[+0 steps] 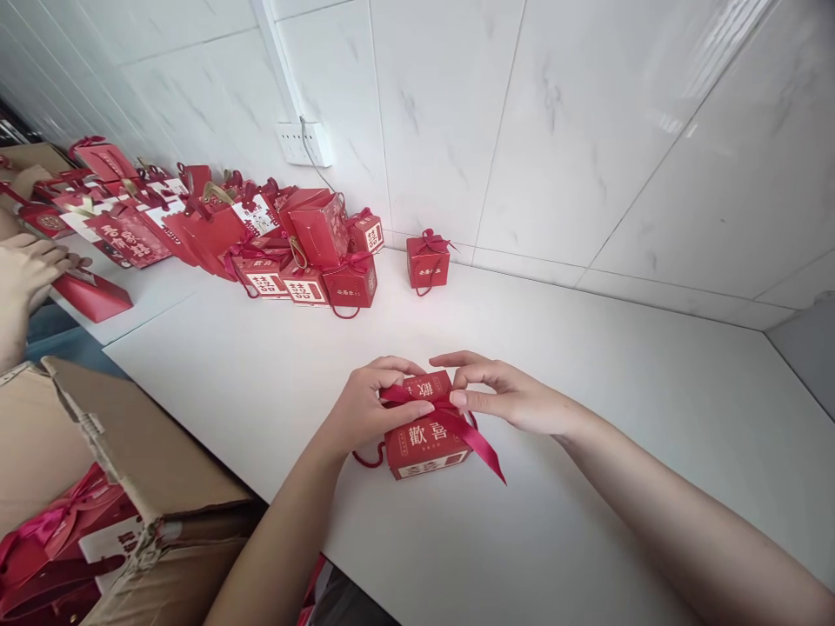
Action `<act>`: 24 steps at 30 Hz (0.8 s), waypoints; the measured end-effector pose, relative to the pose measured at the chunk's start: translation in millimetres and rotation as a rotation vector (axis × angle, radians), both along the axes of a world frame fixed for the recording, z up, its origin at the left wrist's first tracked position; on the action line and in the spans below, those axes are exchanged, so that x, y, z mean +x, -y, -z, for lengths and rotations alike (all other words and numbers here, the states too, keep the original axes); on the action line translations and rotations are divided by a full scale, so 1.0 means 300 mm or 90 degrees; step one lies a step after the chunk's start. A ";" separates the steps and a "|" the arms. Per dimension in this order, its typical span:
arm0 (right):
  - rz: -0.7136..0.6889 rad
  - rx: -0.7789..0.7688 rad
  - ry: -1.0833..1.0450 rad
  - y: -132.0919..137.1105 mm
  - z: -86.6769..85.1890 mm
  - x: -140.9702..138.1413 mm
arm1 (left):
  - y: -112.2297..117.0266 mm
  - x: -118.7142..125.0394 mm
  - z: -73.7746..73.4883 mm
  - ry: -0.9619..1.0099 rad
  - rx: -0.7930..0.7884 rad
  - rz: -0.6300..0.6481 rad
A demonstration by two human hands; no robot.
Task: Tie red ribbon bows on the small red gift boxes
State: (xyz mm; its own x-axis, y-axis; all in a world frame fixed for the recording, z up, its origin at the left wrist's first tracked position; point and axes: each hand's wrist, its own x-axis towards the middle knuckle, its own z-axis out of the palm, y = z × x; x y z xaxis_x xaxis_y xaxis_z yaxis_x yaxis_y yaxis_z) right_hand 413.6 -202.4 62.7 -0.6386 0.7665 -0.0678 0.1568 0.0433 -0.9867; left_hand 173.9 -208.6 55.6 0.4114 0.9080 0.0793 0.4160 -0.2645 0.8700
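A small red gift box [424, 443] with pale Chinese characters sits on the white table in front of me. A shiny red ribbon [481, 448] is wrapped across its top, with one tail hanging over the right front corner. My left hand [375, 404] grips the ribbon at the left of the box, its thumb pressed near the knot. At the knot's right side, the thumb and forefinger of my right hand [502, 396] pinch the ribbon. A dark red cord handle [370, 461] sticks out at the box's left. Fingers partly hide the knot.
A single bowed red box [429, 263] stands near the wall. Several red boxes and bags [261, 235] crowd the back left. An open cardboard box [156, 452] holding red packages flanks the table [587, 522]. Another person's hand [30, 274] touches a red box [95, 296] at far left.
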 end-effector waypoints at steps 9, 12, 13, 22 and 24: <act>0.014 0.048 0.025 -0.001 0.007 -0.001 | -0.005 0.003 0.003 0.004 0.005 0.014; 0.012 0.047 0.023 -0.006 0.012 -0.001 | -0.006 0.002 0.001 0.009 -0.002 0.008; 0.014 0.047 0.020 -0.008 0.014 -0.002 | -0.006 0.001 0.000 0.007 -0.005 0.005; 0.043 0.062 0.020 -0.003 0.012 -0.006 | -0.014 -0.011 0.013 0.129 -0.057 0.010; 0.044 0.068 0.022 -0.001 0.008 -0.006 | -0.012 -0.006 0.017 0.106 -0.050 -0.011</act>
